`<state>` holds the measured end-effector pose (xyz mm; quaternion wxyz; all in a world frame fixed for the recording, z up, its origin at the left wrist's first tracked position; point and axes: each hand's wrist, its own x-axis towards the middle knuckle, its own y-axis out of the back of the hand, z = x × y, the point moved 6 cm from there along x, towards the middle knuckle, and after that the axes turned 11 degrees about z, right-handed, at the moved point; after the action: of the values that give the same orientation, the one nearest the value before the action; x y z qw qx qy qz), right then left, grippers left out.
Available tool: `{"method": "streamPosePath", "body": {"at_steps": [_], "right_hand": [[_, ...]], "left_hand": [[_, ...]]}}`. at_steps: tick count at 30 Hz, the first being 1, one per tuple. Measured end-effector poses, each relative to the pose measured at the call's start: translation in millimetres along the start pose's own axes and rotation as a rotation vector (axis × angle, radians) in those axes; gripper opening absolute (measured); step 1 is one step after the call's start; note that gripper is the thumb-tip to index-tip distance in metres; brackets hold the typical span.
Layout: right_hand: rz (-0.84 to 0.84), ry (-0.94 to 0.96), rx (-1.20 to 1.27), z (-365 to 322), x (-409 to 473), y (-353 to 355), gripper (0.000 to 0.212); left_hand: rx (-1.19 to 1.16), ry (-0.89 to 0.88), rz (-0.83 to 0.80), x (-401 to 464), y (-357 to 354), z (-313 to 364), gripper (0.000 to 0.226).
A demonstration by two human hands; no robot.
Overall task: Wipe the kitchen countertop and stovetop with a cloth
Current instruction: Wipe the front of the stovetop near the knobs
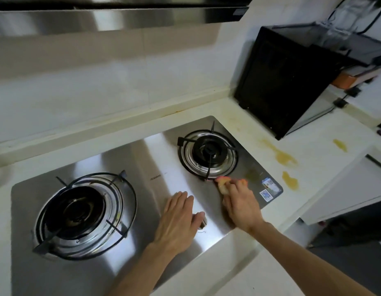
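Note:
A stainless steel stovetop (159, 159) with two burners is set into a cream countertop (317, 133). My right hand (241, 202) presses a small pink and yellow cloth (222, 184) onto the steel just in front of the right burner (208, 154). Most of the cloth is hidden under my fingers. My left hand (178, 218) lies flat and open on the steel between the burners, its thumb beside a control knob (203, 221). Yellow-brown stains (281, 155) mark the countertop to the right of the stove.
The left burner (82, 212) with its black pot support sits at the near left. A black appliance (287, 82) stands on the counter at the back right. A steel range hood (121, 18) hangs above. Stickers (268, 189) sit at the stovetop's right corner.

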<state>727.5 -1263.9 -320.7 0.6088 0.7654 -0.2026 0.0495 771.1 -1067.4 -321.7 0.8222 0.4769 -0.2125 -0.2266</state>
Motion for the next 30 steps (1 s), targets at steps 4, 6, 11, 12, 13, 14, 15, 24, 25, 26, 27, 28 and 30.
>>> {"method": "streamPosePath", "body": {"at_steps": [4, 6, 11, 12, 13, 14, 15, 24, 25, 26, 27, 28, 30], "right_hand": [[0.085, -0.267, 0.030, 61.7, 17.1, -2.8, 0.035], [0.074, -0.241, 0.120, 50.3, 14.8, -1.7, 0.036], [-0.072, 0.098, 0.328, -3.3, -46.0, 15.7, 0.045], [-0.084, 0.149, 0.333, -4.1, -59.9, 15.5, 0.042], [-0.104, 0.163, 0.342, 2.1, -71.0, 14.4, 0.040], [-0.124, 0.150, 0.354, 10.2, -76.2, 16.3, 0.042], [-0.131, 0.155, 0.367, 16.7, -75.1, 21.3, 0.044], [-0.108, 0.400, 0.345, 91.4, -46.6, 36.0, 0.021], [-0.091, 0.392, 0.344, 91.1, -43.7, 37.5, 0.021], [-0.056, 0.369, 0.346, 89.4, -44.9, 39.8, 0.022], [-0.003, 0.332, 0.325, 87.1, -44.4, 41.8, 0.023], [0.012, 0.288, 0.333, 82.3, -48.1, 41.1, 0.025], [-0.051, 0.333, 0.368, 61.1, -66.1, 35.9, 0.038]], "left_hand": [[0.028, -0.006, -0.009, 3.2, -18.9, 19.3, 0.064], [0.043, 0.026, 0.008, 5.4, -21.4, 24.0, 0.062], [0.075, 0.114, 0.071, 15.0, -29.1, 31.5, 0.065], [0.079, 0.116, 0.076, 16.7, -32.2, 34.8, 0.062], [0.088, 0.115, 0.072, 18.1, -37.2, 41.5, 0.058], [0.101, 0.116, 0.070, 19.2, -42.6, 48.4, 0.055], [0.127, 0.113, 0.078, 21.1, -44.6, 53.4, 0.054], [0.468, 0.095, 0.033, 20.2, -61.3, 84.6, 0.067], [0.470, 0.074, 0.035, 22.3, -62.5, 87.2, 0.067], [0.467, 0.055, 0.037, 21.7, -64.2, 89.1, 0.067], [0.463, 0.040, 0.037, 23.1, -64.2, 90.4, 0.067], [0.449, 0.029, 0.034, 22.4, -64.7, 91.1, 0.066], [0.410, 0.010, 0.042, 19.2, -65.5, 91.3, 0.061]]}}
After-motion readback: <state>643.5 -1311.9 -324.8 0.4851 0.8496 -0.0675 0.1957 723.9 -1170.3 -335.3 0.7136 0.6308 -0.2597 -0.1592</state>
